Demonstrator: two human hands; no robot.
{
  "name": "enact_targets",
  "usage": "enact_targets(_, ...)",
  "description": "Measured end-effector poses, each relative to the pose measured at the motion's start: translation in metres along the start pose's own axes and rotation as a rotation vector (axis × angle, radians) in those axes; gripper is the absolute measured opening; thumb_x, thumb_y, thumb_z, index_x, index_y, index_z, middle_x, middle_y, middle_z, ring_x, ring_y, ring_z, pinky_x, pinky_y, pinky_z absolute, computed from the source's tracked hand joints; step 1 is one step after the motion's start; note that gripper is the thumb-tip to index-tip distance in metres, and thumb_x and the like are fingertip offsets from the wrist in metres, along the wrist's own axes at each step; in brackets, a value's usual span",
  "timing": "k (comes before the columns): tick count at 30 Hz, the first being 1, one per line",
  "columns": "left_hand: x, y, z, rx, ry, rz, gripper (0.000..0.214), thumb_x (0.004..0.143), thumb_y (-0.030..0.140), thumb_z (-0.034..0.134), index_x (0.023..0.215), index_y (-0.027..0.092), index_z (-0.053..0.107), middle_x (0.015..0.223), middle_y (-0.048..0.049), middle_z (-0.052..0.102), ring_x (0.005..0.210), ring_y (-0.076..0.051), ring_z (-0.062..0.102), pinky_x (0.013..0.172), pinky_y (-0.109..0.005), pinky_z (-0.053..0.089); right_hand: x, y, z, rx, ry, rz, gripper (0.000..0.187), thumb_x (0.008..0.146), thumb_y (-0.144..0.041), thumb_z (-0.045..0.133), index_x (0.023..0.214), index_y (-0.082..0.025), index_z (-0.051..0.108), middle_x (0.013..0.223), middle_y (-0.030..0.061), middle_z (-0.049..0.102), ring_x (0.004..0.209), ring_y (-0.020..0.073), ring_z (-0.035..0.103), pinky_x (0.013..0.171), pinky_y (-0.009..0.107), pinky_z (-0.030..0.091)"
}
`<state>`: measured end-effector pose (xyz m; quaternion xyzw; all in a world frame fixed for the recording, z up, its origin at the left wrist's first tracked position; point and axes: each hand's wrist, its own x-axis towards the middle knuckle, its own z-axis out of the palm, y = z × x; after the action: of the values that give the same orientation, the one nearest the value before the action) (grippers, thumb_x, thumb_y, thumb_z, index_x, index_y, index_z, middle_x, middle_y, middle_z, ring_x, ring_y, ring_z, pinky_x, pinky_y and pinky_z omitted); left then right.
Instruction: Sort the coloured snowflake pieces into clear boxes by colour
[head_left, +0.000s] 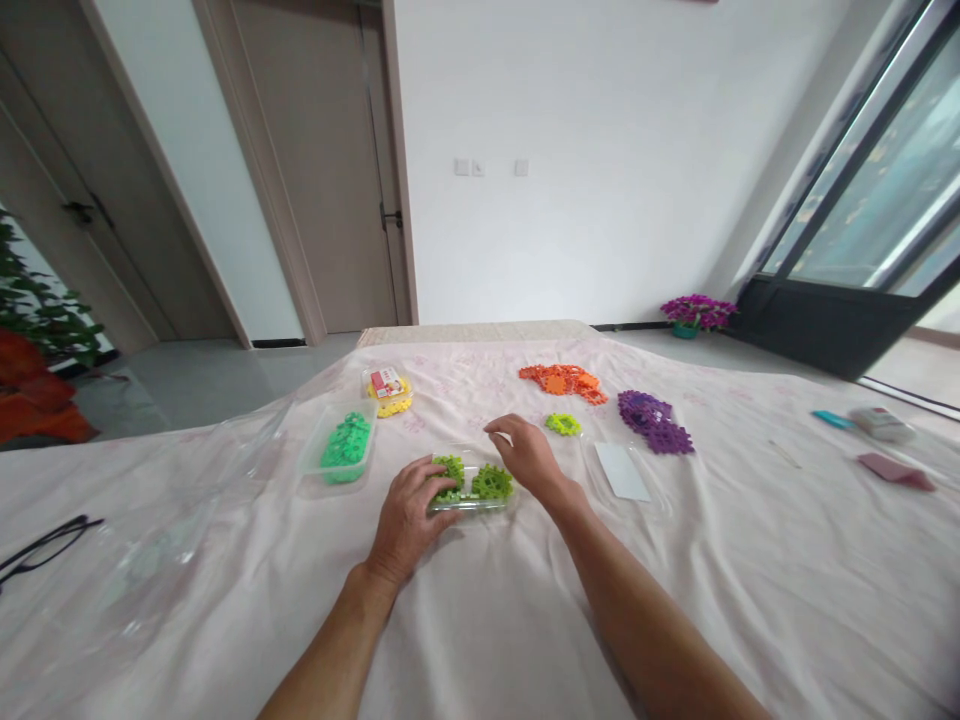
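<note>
On the cloth (480, 640), the left hand (409, 515) grasps the clear container (491, 505) of light-green pieces (493, 483), presumably steadying it, while the right hand (529, 455) hovers, loosely bent, near its right end (any hold cannot be told), orange pieces (555, 383) and purple pieces (654, 422) apparently grouped by colour.

Green pieces (451, 466) partly behind left fingers (430, 488)
</note>
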<state>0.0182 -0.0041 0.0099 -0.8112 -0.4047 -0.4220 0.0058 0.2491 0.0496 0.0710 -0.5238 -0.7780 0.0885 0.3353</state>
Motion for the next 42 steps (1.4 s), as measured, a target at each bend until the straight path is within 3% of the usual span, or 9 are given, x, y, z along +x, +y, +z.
enact_targets(3, 0.0, -0.001, 0.0, -0.016, -0.017, 0.008, 0.036, 0.081, 0.049, 0.07, 0.108, 0.025, 0.068, 0.113, -0.0073, 0.068, 0.123, -0.029, 0.053, 0.103, -0.05, 0.046, -0.001, 0.038, -0.01, -0.229, 0.096, 0.198, 0.032, 0.09, -0.02, 0.051, 0.118, -0.019, 0.067, 0.121, 0.0106, 0.065, 0.114, 0.0242, 0.057, 0.101, 0.035, 0.039)
enact_targets(7, 0.0, -0.001, 0.0, -0.025, -0.043, 0.005, 0.035, 0.083, 0.047, 0.068, 0.11, 0.025, 0.067, 0.112, -0.0065, 0.068, 0.125, -0.029, 0.051, 0.105, -0.05, 0.044, -0.012, 0.083, -0.013, -0.458, 0.065, 0.432, 0.044, 0.089, -0.021, 0.05, 0.133, -0.018, 0.057, 0.134, 0.0146, 0.057, 0.124, 0.0309, 0.048, 0.099, 0.041, 0.037)
enact_targets(10, 0.0, 0.0, -0.001, -0.036, -0.056, -0.002, 0.037, 0.084, 0.048, 0.067, 0.112, 0.024, 0.066, 0.112, -0.0064, 0.068, 0.125, -0.028, 0.05, 0.107, -0.049, 0.043, -0.02, 0.101, -0.011, -0.529, 0.037, 0.504, 0.045, 0.091, -0.022, 0.047, 0.136, -0.018, 0.054, 0.138, 0.0138, 0.055, 0.13, 0.0313, 0.041, 0.101, 0.042, 0.033)
enact_targets(13, 0.0, 0.0, -0.001, -0.042, -0.066, -0.008, 0.039, 0.083, 0.049, 0.066, 0.113, 0.024, 0.066, 0.112, -0.0063, 0.068, 0.126, -0.028, 0.049, 0.108, -0.049, 0.041, -0.022, 0.105, -0.01, -0.545, 0.001, 0.512, 0.04, 0.091, -0.024, 0.048, 0.129, -0.019, 0.059, 0.13, 0.012, 0.061, 0.124, 0.0307, 0.046, 0.097, 0.041, 0.033)
enact_targets(22, 0.0, 0.001, -0.002, -0.027, -0.064, -0.012, 0.041, 0.084, 0.051, 0.064, 0.116, 0.025, 0.066, 0.115, -0.0066, 0.068, 0.126, -0.028, 0.05, 0.107, -0.048, 0.043, -0.018, 0.087, -0.011, -0.469, 0.042, 0.389, 0.031, 0.089, -0.022, 0.052, 0.112, -0.028, 0.072, 0.112, 0.0053, 0.071, 0.11, 0.0267, 0.052, 0.092, 0.037, 0.037)
enact_targets(28, 0.001, 0.002, -0.003, -0.027, -0.053, -0.014, 0.041, 0.083, 0.051, 0.065, 0.114, 0.025, 0.068, 0.113, -0.0071, 0.069, 0.124, -0.028, 0.053, 0.106, -0.048, 0.046, -0.001, 0.065, -0.026, -0.028, 0.116, 0.299, 0.031, 0.082, -0.025, 0.059, 0.109, -0.024, 0.073, 0.107, 0.0031, 0.074, 0.099, 0.0213, 0.063, 0.088, 0.032, 0.046)
enact_targets(33, 0.003, 0.006, -0.005, -0.029, -0.053, -0.032, 0.039, 0.084, 0.049, 0.066, 0.113, 0.024, 0.069, 0.112, -0.0072, 0.07, 0.123, -0.028, 0.053, 0.105, -0.048, 0.046, 0.003, 0.026, -0.041, 0.273, -0.143, 0.079, 0.026, 0.075, -0.025, 0.067, 0.1, -0.023, 0.076, 0.099, 0.0027, 0.076, 0.087, 0.018, 0.067, 0.077, 0.028, 0.049)
enact_targets(36, 0.003, 0.007, -0.005, -0.031, -0.055, -0.037, 0.037, 0.084, 0.047, 0.066, 0.113, 0.025, 0.068, 0.112, -0.0064, 0.07, 0.123, -0.027, 0.052, 0.106, -0.048, 0.046, 0.0, 0.008, -0.043, 0.25, -0.323, 0.029, 0.029, 0.07, -0.018, 0.069, 0.097, -0.022, 0.077, 0.093, 0.0016, 0.076, 0.082, 0.0168, 0.067, 0.074, 0.026, 0.049)
enact_targets(42, 0.002, 0.006, -0.005, -0.034, -0.064, -0.032, 0.037, 0.084, 0.046, 0.066, 0.114, 0.024, 0.067, 0.112, -0.0061, 0.069, 0.124, -0.027, 0.052, 0.107, -0.049, 0.046, -0.006, -0.003, -0.041, 0.192, -0.517, -0.006, 0.032, 0.069, -0.014, 0.066, 0.098, -0.022, 0.076, 0.089, 0.0007, 0.076, 0.08, 0.0166, 0.068, 0.071, 0.024, 0.049)
